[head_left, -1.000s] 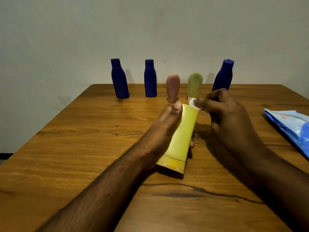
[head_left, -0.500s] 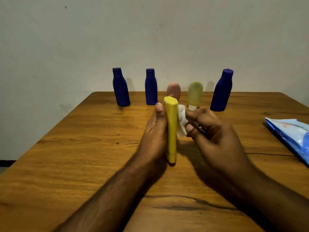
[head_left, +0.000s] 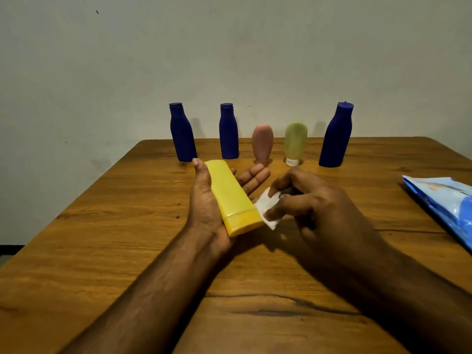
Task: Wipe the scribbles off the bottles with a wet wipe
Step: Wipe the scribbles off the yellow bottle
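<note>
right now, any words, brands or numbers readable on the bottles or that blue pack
None can be read.
yellow bottle: plain face, no print visible.
Five standing bottles at the back: no labels visible.
blue pack: pale printed patches, too blurred to read.

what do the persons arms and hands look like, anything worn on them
Both forearms are bare from the bottom edge of the picture to the wrist, with no sleeve in view. The left hand and right hand wear no gloves, and no ring, watch or bracelet shows on either. The left forearm has visible hair along it. The right arm lies in shadow, so fine detail there is hard to tell.
</note>
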